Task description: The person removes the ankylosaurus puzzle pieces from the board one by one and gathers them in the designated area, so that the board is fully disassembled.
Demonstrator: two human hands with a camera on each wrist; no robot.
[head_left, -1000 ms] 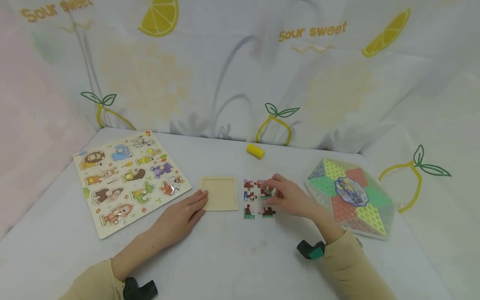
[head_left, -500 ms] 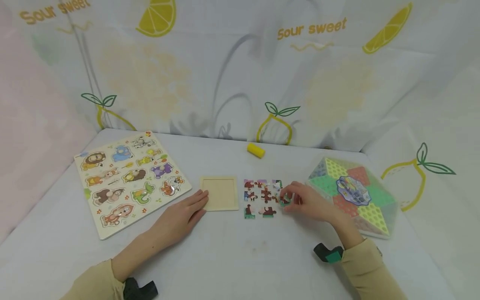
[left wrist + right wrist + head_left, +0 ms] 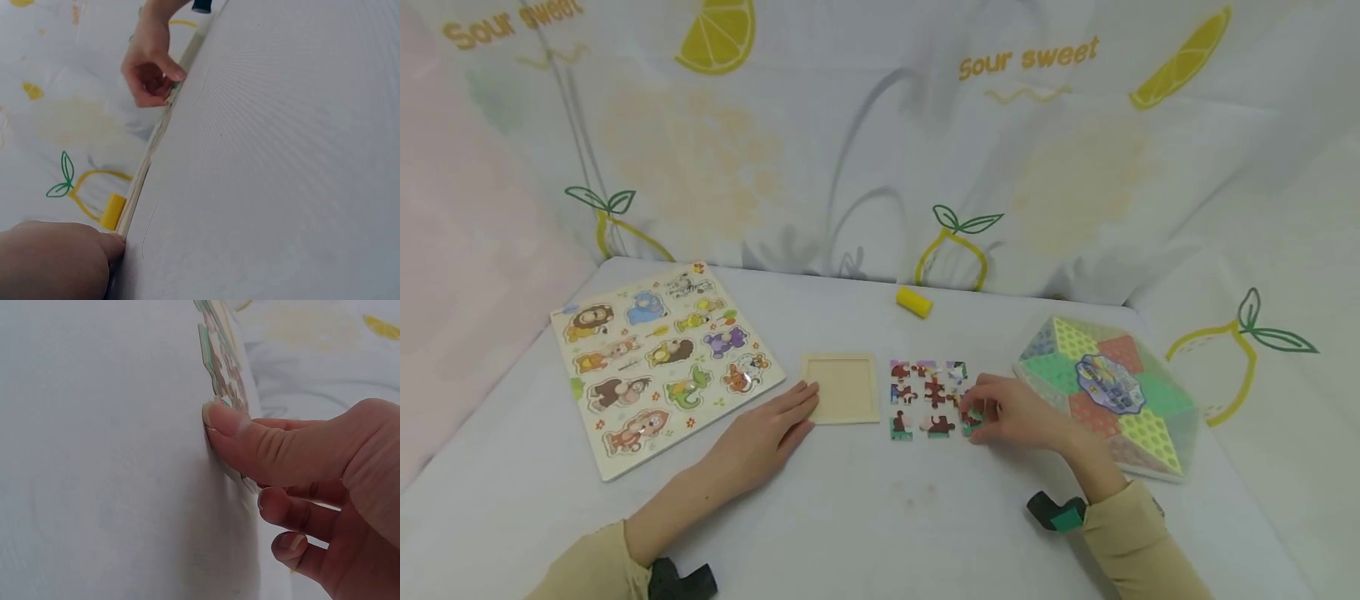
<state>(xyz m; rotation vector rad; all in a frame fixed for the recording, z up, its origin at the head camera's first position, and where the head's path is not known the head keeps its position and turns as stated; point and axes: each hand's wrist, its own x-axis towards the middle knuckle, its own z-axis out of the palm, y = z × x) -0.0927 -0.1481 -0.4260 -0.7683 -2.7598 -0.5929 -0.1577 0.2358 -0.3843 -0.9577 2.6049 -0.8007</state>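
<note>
The left hand (image 3: pixel 766 435) lies with straight fingers on the left edge of a small square wooden puzzle tray (image 3: pixel 846 390), which has a raised rim and a bare inside. To the tray's right, several jigsaw pieces (image 3: pixel 935 392) are laid in loose rows, printed in brown, pink and green. At the near right corner of these rows, the right hand (image 3: pixel 1019 414) pinches a jigsaw piece (image 3: pixel 970 419) between thumb and fingers, close over the cloth. In the right wrist view, the thumb (image 3: pixel 250 434) hides most of that piece.
An animal puzzle board (image 3: pixel 658 367) lies at the left. A clear six-sided box (image 3: pixel 1108 387) of colored pieces sits at the right, just beyond the right hand. Behind the jigsaw pieces lies a yellow cylinder (image 3: pixel 914 302), near the lemon-print backdrop (image 3: pixel 850 125).
The right hand has moved right, from over the middle of the jigsaw pieces to their right side, then slightly nearer with the pinched piece. The left hand has stayed on the tray.
</note>
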